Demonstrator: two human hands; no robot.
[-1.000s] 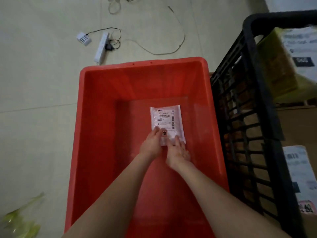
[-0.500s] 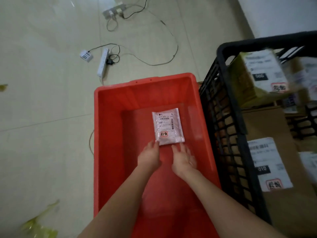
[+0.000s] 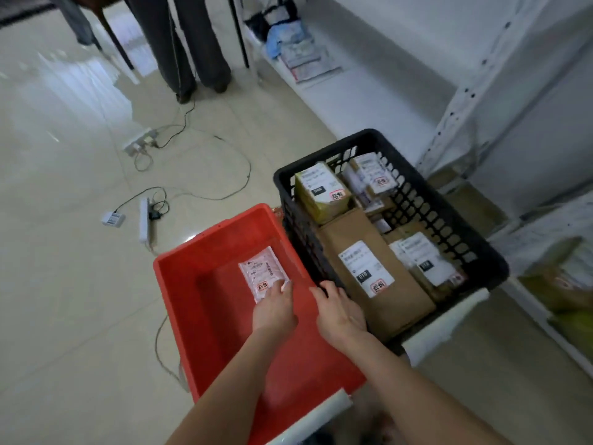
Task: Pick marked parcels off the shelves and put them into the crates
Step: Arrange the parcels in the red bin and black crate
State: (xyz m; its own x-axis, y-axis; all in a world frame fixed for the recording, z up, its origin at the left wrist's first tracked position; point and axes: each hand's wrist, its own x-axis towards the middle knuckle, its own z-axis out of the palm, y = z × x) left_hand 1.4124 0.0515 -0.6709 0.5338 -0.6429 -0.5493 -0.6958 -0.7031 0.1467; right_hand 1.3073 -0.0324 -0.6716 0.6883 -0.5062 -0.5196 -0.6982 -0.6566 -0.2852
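Parcel (image 3: 263, 277) is seen flat on red crate (image 3: 179, 284) floor, w/ fingers of L hand (image 3: 274, 308) held straight over its near edge & R hand (image 3: 340, 311) relaxed open, nothing gripped, beside black crate (image 3: 324, 154).

Single head-worn view, wide-angle. Looks forward and steeply down from above the near end of the red crate (image 3: 179, 293). Crate close, low centre of frame. Left forearm (image 3: 231, 380) and right forearm (image 3: 417, 380) enter from the bottom edge over it. Right of crate: black crate (image 3: 449, 200), then white shelving (image 3: 455, 101). Left and beyond: tiled floor (image 3: 64, 284).
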